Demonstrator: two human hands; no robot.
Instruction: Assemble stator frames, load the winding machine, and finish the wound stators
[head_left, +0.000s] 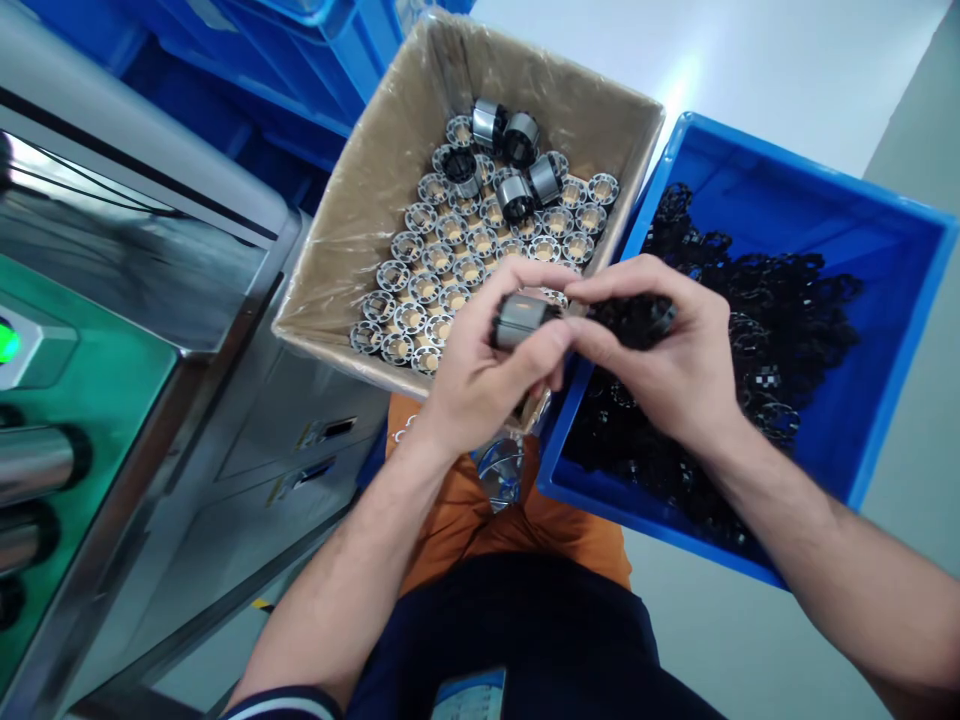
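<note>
My left hand [480,385] is wrapped round a silver motor stator core [519,318] with black plastic on its ends. Close against it, my right hand [686,355] grips several black plastic end pieces [637,320], and its thumb and fingertips meet the core's right end. Just beyond my hands stands a plastic-lined cardboard box [337,260] with rows of bare ring-shaped cores [439,258] standing upright. Several cores with black ends [516,195] lie loosely on top of them. To the right, a blue bin [881,400] holds a heap of black plastic pieces [780,320].
At the left is a machine with a green surface [142,400], a lit green button [7,342] and dark-ended metal cylinders [37,465]. Blue crates [300,75] stand behind the box. A white surface [750,60] lies at the back right.
</note>
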